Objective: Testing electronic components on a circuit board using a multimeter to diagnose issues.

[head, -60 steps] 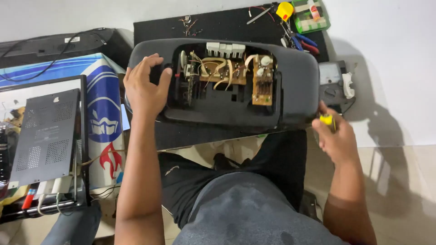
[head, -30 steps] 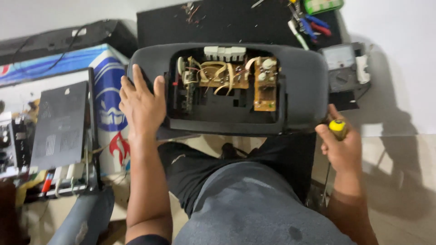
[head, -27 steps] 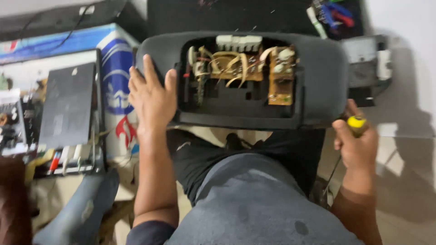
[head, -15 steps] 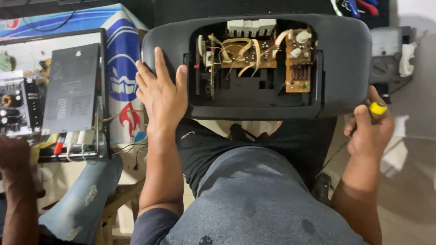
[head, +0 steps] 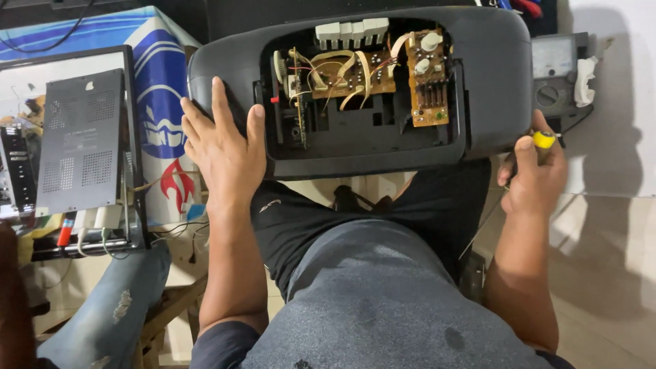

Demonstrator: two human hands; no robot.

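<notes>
Pale floor tiles (head: pixel 601 232) fill the lower right part of the view, below the big dark grey plastic casing of an opened audio device (head: pixel 492 75), which lies across the person's lap. Inside the casing, near its middle, sit a brown circuit board with white knobs (head: pixel 427 78) and a bundle of beige ribbon wires (head: pixel 342 68).

On the left end of the casing the left hand (head: pixel 222 147) lies flat, fingers spread wide and stretched out, palm pressed on the plastic; it grips nothing. At the right lower corner of the casing the right hand (head: pixel 533 178) is closed into a fist around a screwdriver with a yellow handle (head: pixel 544 139), whose top shows above the thumb.

Left of the casing stands a black metal box with ventilation holes (head: pixel 82 140), on a blue and white printed cardboard box (head: pixel 160 102). Right of the casing, touching its edge, is a grey analogue meter with a dial (head: pixel 555 75).
</notes>
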